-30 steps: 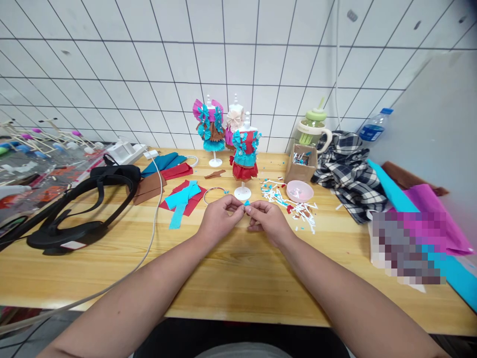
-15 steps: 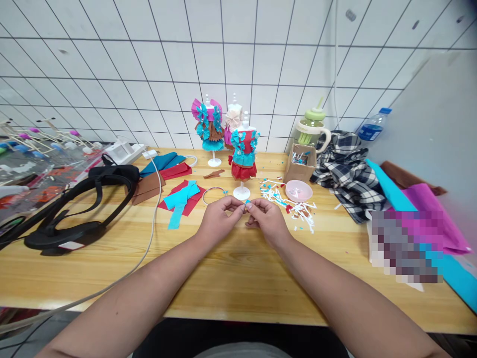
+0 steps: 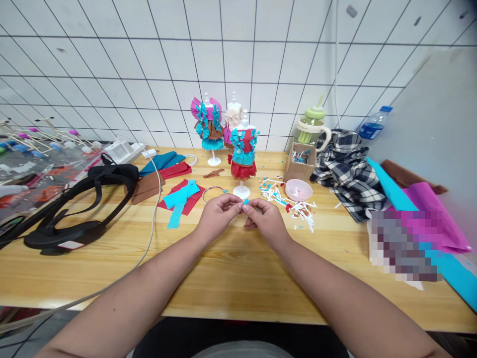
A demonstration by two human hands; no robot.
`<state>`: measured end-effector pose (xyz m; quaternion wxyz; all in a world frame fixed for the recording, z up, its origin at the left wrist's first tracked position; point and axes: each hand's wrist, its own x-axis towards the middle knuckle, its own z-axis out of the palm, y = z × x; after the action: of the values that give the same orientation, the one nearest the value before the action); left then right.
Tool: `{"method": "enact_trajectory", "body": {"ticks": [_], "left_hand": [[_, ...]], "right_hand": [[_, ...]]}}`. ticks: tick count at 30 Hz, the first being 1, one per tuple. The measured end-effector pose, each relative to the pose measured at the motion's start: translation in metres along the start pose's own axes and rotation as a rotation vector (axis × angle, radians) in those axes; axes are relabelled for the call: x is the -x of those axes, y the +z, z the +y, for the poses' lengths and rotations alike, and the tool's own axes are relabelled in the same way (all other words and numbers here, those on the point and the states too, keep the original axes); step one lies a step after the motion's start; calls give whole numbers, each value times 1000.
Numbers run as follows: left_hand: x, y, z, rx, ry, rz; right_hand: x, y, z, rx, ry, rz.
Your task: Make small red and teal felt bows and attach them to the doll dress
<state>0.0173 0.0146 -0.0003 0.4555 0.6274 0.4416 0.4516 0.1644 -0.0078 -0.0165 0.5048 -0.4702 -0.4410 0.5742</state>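
Both my left hand (image 3: 220, 213) and my right hand (image 3: 264, 217) are closed in a pinch, fingertips meeting over the table. Between them a tiny piece of blue crepe paper (image 3: 246, 201) shows; most of it is hidden by the fingers. Just beyond stands a small dress form (image 3: 244, 154) in a red and blue paper dress, its white round base close to my fingertips. Left of my hands lie a thin ring (image 3: 215, 194) and blue paper strips (image 3: 181, 199) crossed over red paper sheets (image 3: 194, 208).
Two more dressed forms (image 3: 212, 129) stand behind. At right are paper scraps (image 3: 301, 214), a pink bowl (image 3: 298, 190), a cardboard box (image 3: 300, 166), a jug (image 3: 313, 127) and a checked cloth (image 3: 345, 169). A black headset (image 3: 93, 209) and white cable (image 3: 151, 238) lie left.
My hands stay pinched together at nearly the same spot, with only a slight shift of the fingers around the blue paper. Nothing else on the table has moved.
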Motion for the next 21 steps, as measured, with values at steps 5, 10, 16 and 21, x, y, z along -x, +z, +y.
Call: {"method": "enact_trajectory", "body": {"ticks": [5, 10, 16, 21], "left_hand": [[-1, -2, 0, 9, 14, 27], [-2, -5, -1, -83, 95, 18], [0, -9, 3, -283, 211, -15], [-1, -20, 6, -479, 456, -168]], "right_hand": [[-1, -3, -3, -194, 113, -126], [-5, -10, -6, -271, 191, -104], [-8, -17, -9, -40, 130, -92], [-11, -31, -16, 86, 121, -259]]}}
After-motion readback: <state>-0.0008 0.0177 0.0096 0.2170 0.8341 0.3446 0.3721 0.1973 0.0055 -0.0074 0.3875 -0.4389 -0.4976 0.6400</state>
